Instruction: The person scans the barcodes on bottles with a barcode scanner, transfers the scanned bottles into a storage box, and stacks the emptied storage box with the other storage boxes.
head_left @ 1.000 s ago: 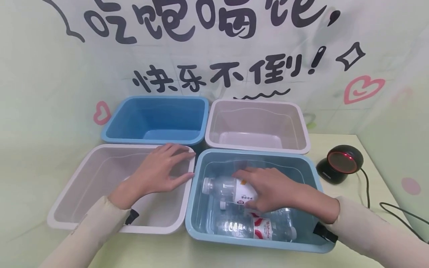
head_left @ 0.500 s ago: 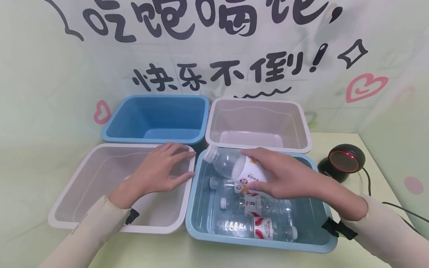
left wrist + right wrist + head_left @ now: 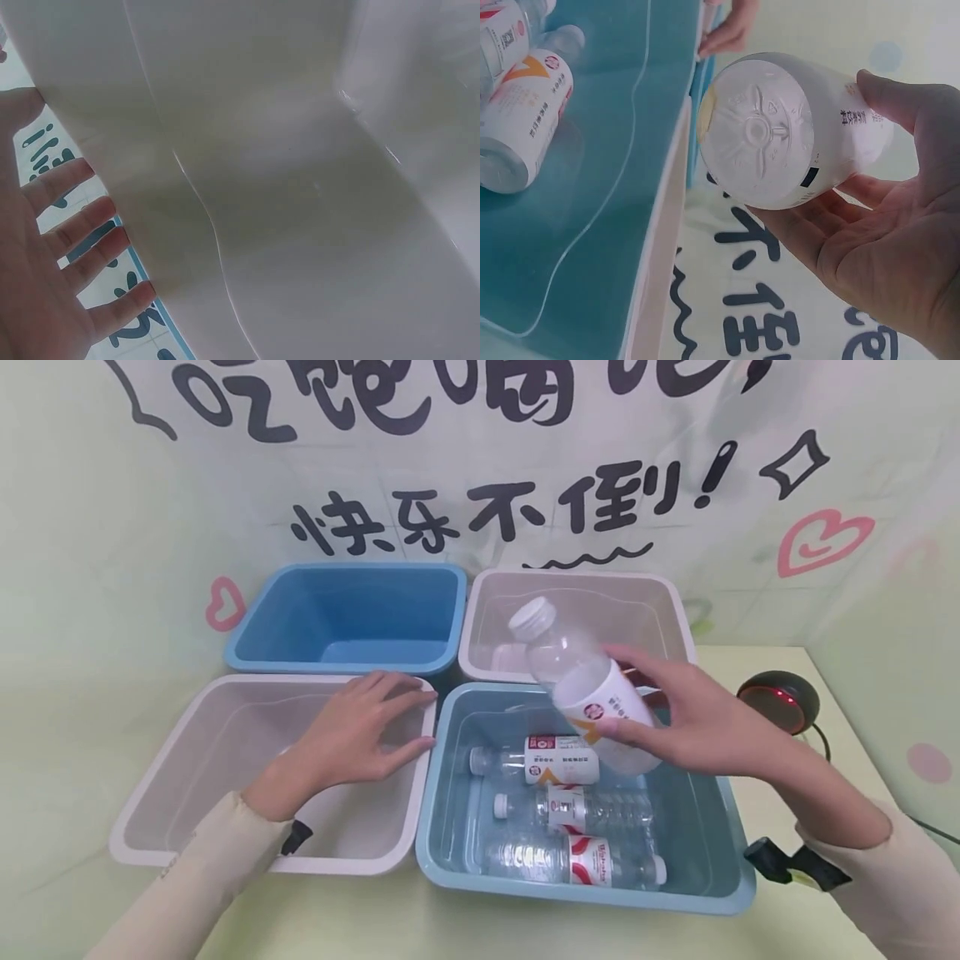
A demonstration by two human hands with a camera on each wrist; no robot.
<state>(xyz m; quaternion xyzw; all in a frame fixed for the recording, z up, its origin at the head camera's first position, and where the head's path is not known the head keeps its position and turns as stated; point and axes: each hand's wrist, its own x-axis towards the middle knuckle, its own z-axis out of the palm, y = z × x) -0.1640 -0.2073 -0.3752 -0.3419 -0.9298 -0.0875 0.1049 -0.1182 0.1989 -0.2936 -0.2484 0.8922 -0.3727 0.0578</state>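
Observation:
My right hand [image 3: 701,718] grips a clear plastic bottle [image 3: 592,689] with a white cap and a white-and-orange label. The bottle is tilted, cap up and to the left, above the light-blue bin [image 3: 581,902]. In the right wrist view, the bottle's base [image 3: 757,133] faces the camera, with thumb and fingers around its side. Inside that bin lie several bottles on their sides, among them an orange-labelled bottle [image 3: 562,760] and a red-labelled bottle [image 3: 590,860]. My left hand [image 3: 352,727] touches the right rim of the front-left beige bin [image 3: 345,866], fingers spread and holding nothing.
A darker blue bin [image 3: 345,667] stands at the back left, and a second beige bin [image 3: 480,581] at the back right, partly behind the raised bottle. A black scanner-like device [image 3: 783,693] with a red light and a cable stands to the right.
My right hand has lifted the bottle out of the light-blue bin, moving up and right and tilting it cap-up. An orange-labelled bottle beneath is uncovered. My left hand stays at the rim.

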